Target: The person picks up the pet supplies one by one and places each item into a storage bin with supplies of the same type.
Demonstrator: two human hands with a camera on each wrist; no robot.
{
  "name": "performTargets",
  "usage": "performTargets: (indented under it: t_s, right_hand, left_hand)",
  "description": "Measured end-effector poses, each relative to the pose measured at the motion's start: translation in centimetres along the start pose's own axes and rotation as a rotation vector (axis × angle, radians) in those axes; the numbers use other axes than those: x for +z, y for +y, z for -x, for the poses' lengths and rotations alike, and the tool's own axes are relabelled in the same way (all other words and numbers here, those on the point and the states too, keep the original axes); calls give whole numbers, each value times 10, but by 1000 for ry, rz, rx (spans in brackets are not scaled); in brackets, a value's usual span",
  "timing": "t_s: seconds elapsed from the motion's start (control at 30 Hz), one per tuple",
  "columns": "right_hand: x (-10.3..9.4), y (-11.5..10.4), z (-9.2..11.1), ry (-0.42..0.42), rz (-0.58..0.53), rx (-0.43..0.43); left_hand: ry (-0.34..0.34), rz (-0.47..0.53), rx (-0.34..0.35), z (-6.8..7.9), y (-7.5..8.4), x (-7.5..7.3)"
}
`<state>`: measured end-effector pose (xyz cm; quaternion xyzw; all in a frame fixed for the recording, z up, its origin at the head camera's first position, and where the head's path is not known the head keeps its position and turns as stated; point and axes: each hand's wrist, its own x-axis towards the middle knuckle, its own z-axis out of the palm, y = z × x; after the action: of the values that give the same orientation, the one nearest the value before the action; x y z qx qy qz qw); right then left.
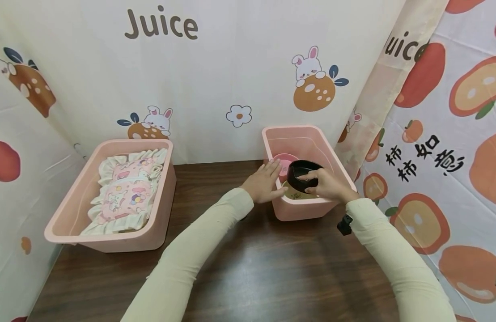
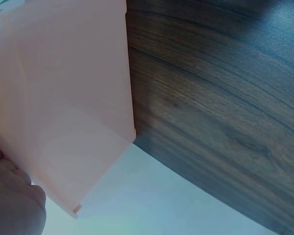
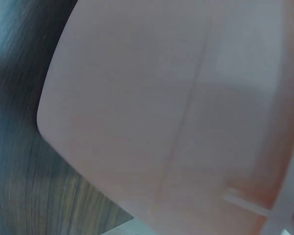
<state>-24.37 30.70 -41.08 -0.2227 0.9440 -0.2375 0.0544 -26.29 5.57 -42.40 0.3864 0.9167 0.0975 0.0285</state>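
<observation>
A black round bowl-like container (image 1: 297, 179) is inside the right pink bin (image 1: 298, 212), tilted. My right hand (image 1: 330, 185) grips it by the near right side, with fingers reaching into it. My left hand (image 1: 264, 182) rests on the bin's left rim, its fingers fairly straight. Beside the black container lies a pink round item (image 1: 285, 162), and below it shows a tan item (image 1: 295, 193) with dark print; both are partly hidden. In the left wrist view, part of the left hand (image 2: 14, 196) touches the bin's rim. The right wrist view shows just the bin's outer wall (image 3: 127, 107) and the table.
Another pink bin (image 1: 165, 188) stands at the left, holding a frilled, pink-patterned cloth item (image 1: 129, 192). Both bins stand on a dark wooden table (image 1: 256, 268). Printed curtains (image 1: 219, 80) close off the back and sides, near the right bin.
</observation>
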Motion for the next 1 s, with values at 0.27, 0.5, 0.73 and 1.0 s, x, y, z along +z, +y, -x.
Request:
performTargets:
  t_s: [0.27,0.5,0.73,1.0]
  right_hand:
    - [9,12,-7,-33,13,-117]
    - [10,12,-10,-85,8,-78]
    - [10,13,-15,-135,-1,-71]
    - [13,17,-17,-176,-8,-140]
  left_hand:
    - [-2,-20,11,0,-1,3]
    - [-23,-14,7,0,0,0]
    - [-16,-20,6,0,-1,0]
    - [-24,-8,4,2,1,-3]
